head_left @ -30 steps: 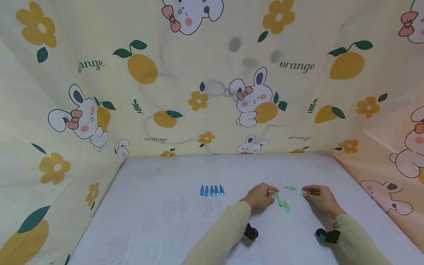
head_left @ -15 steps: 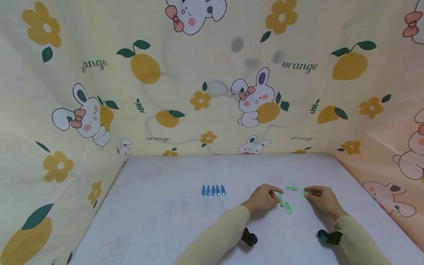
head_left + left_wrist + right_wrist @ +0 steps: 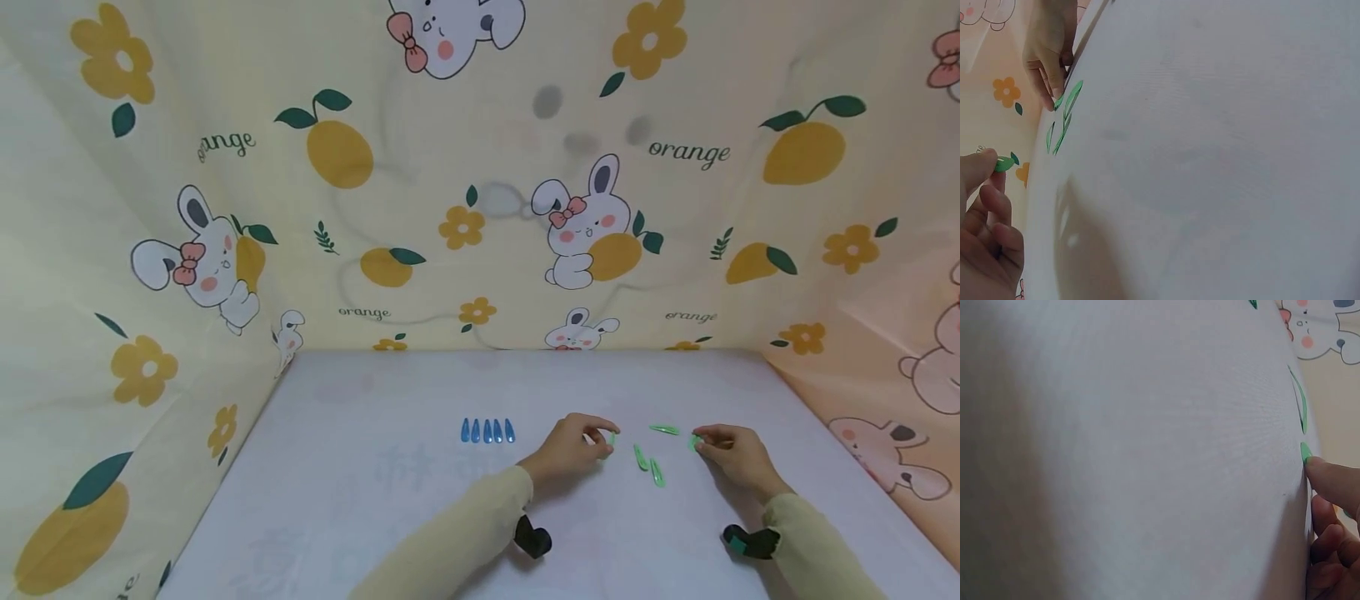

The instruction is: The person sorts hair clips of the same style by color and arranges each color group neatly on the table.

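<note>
Between thumb and forefinger my left hand (image 3: pixel 568 450) pinches a green hair clip (image 3: pixel 1004 164), held above the white table. My right hand (image 3: pixel 738 457) has its thumb and forefinger on another green clip (image 3: pixel 1306 452) at the table surface, partly covered by the fingertips. Three more green clips lie between the hands: one (image 3: pixel 664 430) nearly sideways at the back, and two (image 3: pixel 641 457) (image 3: pixel 657 472) slanted side by side nearer the front. Left of the left hand, several blue clips (image 3: pixel 487 431) stand in an even row, narrow ends pointing away.
The white table (image 3: pixel 360 500) meets a patterned cloth (image 3: pixel 420 167) at the back and both sides. Black devices (image 3: pixel 532 537) (image 3: pixel 751 542) are strapped at both wrists, below the sleeves.
My left hand has moved left, away from the slanted green clips, with one clip lifted in its fingers. My right hand has stayed about where it was. The head view has shifted slightly.
</note>
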{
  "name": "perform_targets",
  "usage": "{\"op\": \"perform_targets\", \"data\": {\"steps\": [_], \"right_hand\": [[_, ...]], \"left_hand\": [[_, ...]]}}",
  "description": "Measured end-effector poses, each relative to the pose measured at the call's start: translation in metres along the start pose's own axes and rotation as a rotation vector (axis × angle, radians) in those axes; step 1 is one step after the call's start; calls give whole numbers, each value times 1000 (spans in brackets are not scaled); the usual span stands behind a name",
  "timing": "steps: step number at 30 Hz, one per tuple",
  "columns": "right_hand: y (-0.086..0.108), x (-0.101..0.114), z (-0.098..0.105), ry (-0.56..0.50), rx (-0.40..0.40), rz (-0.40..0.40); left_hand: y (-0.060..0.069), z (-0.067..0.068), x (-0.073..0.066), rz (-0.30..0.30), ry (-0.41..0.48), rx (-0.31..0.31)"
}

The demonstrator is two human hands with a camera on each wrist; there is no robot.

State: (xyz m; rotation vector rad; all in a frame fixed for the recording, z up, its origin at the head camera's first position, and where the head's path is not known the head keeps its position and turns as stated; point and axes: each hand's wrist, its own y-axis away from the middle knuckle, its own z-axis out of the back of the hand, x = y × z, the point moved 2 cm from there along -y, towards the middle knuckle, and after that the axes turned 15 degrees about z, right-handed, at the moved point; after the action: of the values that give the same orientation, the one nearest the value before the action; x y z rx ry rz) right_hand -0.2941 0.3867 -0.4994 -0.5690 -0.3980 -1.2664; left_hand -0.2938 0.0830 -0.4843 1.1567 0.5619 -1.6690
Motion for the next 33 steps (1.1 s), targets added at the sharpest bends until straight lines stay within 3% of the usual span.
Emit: {"op": "perform_targets", "data": {"steps": [14, 24, 33], "right_hand": [[-1, 3, 0, 9, -4, 5], [1, 2, 0, 23, -13, 7], [0, 3, 0, 28, -1, 17]], "left_hand": [[22, 25, 12, 22, 39, -31], [52, 53, 22, 17, 14, -35], [72, 76, 35, 7, 2, -86]]}}
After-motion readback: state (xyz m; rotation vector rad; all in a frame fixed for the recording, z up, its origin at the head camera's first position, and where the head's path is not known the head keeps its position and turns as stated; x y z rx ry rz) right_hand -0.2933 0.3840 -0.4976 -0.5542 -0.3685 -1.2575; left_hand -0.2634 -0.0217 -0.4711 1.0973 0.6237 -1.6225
